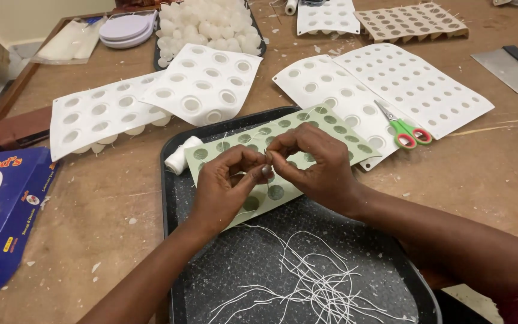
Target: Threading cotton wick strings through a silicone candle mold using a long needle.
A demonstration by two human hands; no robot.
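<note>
Head view of two bare hands meeting above a pale green silicone mould sheet with round cavities (325,123), which lies tilted across the far half of a dark speckled metal tray (391,264). The left hand (226,183) and the right hand (313,162) are both closed in a fingertip pinch on a short white wick thread (267,161), held between them just over the mould's near cavities. Likely fault: the thin thread could slip from the pinch and drop among the loose pile of cut white threads (307,279) on the near part of the tray, where it would be hard to single out. A white thread spool (182,155) lies touching the mould's left end; green-and-red-handled scissors (404,129) rest on a white mould sheet (415,87) to the right.
</note>
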